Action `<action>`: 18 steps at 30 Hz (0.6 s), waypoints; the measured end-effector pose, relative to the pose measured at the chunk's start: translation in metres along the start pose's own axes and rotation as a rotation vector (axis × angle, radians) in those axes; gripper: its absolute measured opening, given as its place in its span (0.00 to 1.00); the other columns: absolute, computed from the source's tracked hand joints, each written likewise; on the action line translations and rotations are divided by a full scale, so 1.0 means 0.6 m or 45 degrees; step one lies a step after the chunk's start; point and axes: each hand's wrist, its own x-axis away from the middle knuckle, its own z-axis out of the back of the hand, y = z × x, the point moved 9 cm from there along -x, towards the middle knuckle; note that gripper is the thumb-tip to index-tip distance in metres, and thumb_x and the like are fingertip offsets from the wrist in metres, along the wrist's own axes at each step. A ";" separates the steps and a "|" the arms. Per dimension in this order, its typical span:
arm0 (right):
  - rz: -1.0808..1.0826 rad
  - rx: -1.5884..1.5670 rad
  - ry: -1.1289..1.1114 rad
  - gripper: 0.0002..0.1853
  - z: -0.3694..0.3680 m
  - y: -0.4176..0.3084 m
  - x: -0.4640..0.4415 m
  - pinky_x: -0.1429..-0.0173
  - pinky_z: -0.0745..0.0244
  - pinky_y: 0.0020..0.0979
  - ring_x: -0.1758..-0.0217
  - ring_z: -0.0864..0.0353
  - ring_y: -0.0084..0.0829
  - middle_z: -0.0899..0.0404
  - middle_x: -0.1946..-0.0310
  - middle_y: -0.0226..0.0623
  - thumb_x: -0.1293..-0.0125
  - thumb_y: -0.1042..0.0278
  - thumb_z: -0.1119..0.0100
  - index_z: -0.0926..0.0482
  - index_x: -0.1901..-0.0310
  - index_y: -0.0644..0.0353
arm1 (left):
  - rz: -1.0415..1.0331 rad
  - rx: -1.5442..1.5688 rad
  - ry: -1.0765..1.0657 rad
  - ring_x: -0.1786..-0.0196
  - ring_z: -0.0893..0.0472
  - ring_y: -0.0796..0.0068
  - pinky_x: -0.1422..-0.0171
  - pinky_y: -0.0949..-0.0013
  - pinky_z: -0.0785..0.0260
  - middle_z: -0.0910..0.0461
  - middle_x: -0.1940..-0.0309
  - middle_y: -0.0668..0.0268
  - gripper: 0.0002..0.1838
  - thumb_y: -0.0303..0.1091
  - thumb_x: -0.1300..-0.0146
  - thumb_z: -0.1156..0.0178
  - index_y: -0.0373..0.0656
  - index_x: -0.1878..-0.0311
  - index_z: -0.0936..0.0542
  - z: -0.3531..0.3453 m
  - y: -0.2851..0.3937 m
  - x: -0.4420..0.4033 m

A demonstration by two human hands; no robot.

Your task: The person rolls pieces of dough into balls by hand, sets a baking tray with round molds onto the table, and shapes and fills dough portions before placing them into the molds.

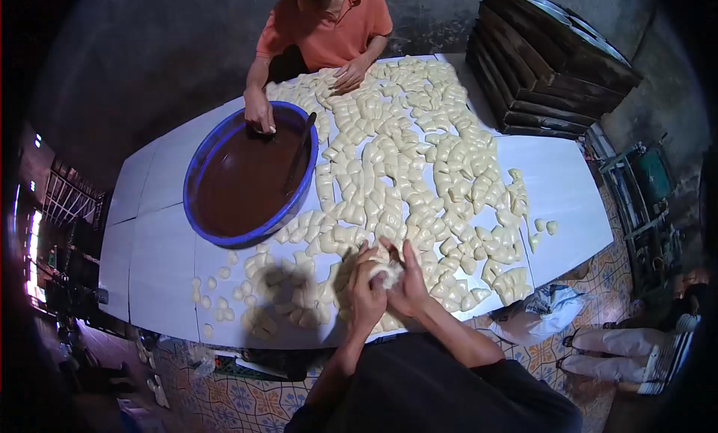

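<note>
Both hands (366,289) partly hide the whitish lump (387,274) cupped between them

The hands (367,292) partly hide the white lump (387,274) — shape unclear

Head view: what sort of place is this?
Probably a small bakery workshop: pale dough pieces cover much of a white table, a blue basin holds brown mixture, and dark trays stand stacked nearby.
</note>
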 end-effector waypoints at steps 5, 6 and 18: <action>-0.096 0.554 -0.220 0.38 0.009 -0.011 0.018 0.45 0.29 0.35 0.40 0.32 0.33 0.40 0.37 0.46 0.31 0.50 0.51 0.62 0.28 0.39 | 0.942 1.272 0.731 0.62 0.22 0.68 0.53 0.60 0.29 0.27 0.62 0.62 0.05 0.28 0.32 0.55 0.37 0.58 0.32 0.001 -0.193 0.081; -0.054 0.608 -0.130 0.40 0.007 -0.033 0.024 0.45 0.30 0.36 0.41 0.31 0.34 0.42 0.36 0.50 0.32 0.53 0.47 0.62 0.28 0.42 | 1.001 1.679 0.740 0.60 0.23 0.69 0.53 0.60 0.28 0.28 0.63 0.64 0.05 0.29 0.32 0.55 0.38 0.57 0.32 -0.011 -0.227 0.085; 0.443 1.097 0.124 0.19 0.005 -0.034 0.020 0.69 0.37 0.18 0.70 0.33 0.14 0.25 0.64 0.26 0.29 0.63 0.52 0.32 0.39 0.61 | 0.617 0.476 0.051 0.47 0.25 0.59 0.38 0.58 0.38 0.23 0.53 0.59 0.14 0.35 0.32 0.50 0.35 0.55 0.22 -0.008 -0.034 0.019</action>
